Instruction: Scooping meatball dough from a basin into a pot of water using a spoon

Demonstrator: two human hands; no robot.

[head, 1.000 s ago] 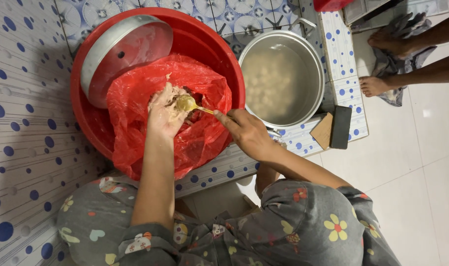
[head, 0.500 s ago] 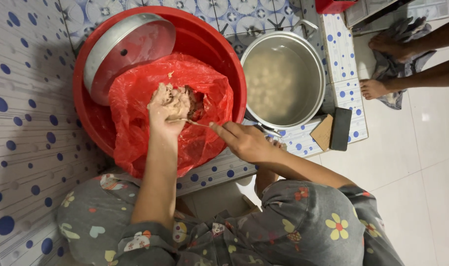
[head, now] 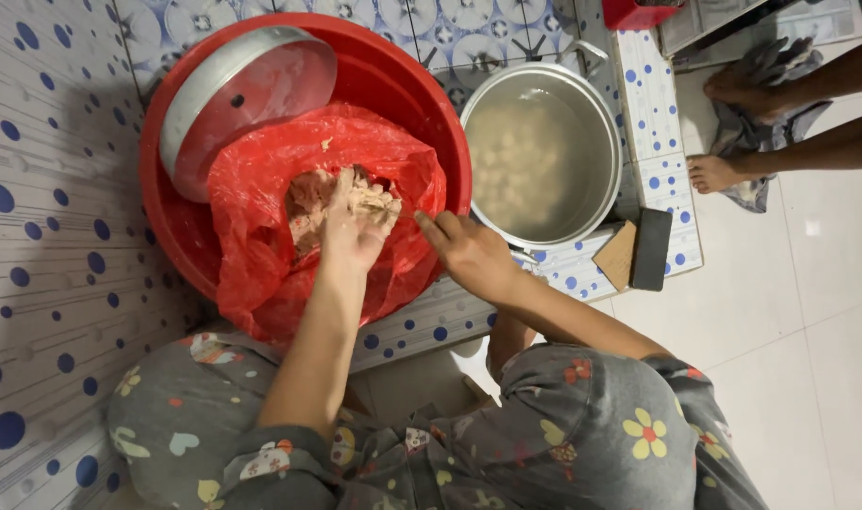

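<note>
Meat paste (head: 308, 203), pale and sticky, lies in a red plastic bag (head: 261, 236) that lines a big red basin (head: 402, 94). The bag is spread open inside the basin, so its walls hold the soft mass together and keep the basin itself clean. The left hand (head: 355, 231) rests on the paste with the fingers curled into it, gripping a lump; its wrist is bent down because the person sits low behind the basin and reaches forward over the rim. The right hand (head: 469, 255) is just beside the bag, at the basin's right edge. Its fingers are closed and pointed toward the paste. It looks to pinch something thin, perhaps a small spoon, but I cannot tell what it is.

A metal lid (head: 247, 90) leans inside the basin at the far side, touching the bag's upper edge, so it is out of the way of both hands. Just to the right of the basin stands a metal pot (head: 601, 113) with cloudy water and pale round balls in it, near enough for the right hand to reach. Everything sits on a dotted mat (head: 43, 189) on the floor. 2 bare feet (head: 724, 170) of another person are at the upper right, well apart from the work.
</note>
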